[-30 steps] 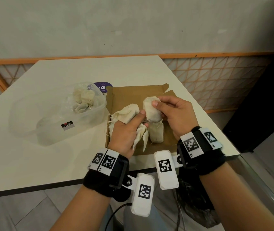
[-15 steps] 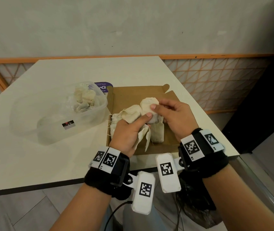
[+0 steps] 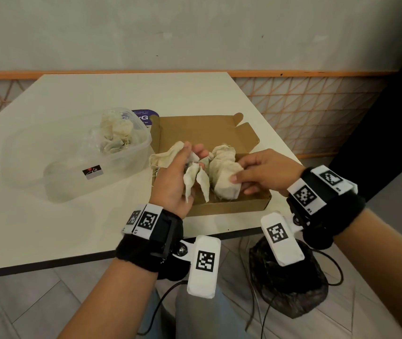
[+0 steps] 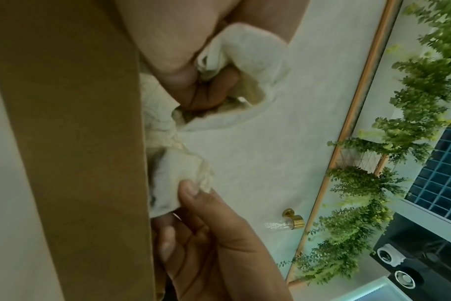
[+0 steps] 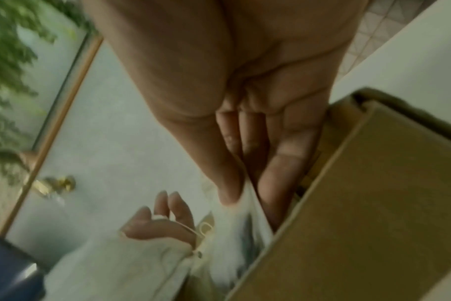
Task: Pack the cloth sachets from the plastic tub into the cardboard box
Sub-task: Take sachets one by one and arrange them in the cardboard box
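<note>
the job looks partly done. the right hand (image 3: 266, 171) pinches a sachet (image 3: 224, 176) down inside the cardboard box (image 3: 229, 204); the left hand (image 3: 173, 184) clutches a bunch of sachets (image 3: 170, 156) over its near edge. more sachets wait in the plastic tub (image 3: 112, 152) beside the box.

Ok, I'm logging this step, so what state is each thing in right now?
Left hand: grips a bunch of sachets over the box.
Right hand: pinches a sachet down in the box.
Box: open, flaps up, some sachets inside.
Tub: no lid on, sachets still at its far end.
Table: bears tub and box.
</note>
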